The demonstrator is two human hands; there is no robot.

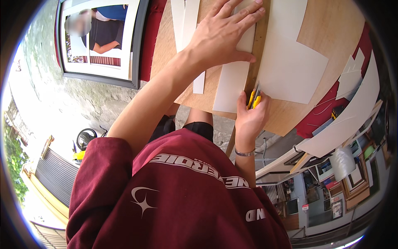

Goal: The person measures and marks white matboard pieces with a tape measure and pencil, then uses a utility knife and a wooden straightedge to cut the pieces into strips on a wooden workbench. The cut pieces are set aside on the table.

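Observation:
My left hand (228, 37) lies with fingers spread across a narrow wooden straightedge (262, 39), pressing it onto white card. The thumb rests along the strip's left edge. In my right hand (253, 120) is a yellow utility knife (255, 99), its blade pointing away from me beside the near end of the straightedge. White card shows on both sides of the strip: a broad sheet (290, 62) to the right and a narrower part (234, 87) to the left. Whether these two are one piece I cannot tell. The blade's tip appears close to the card.
Below the card is a plywood board (331, 25) on red cloth (304, 124). Loose white strips (199, 83) lie left of my hand. A grey-framed photograph (136, 50) is at the far left. White offcuts (350, 76) and a black-and-yellow object (338, 111) lie at the right.

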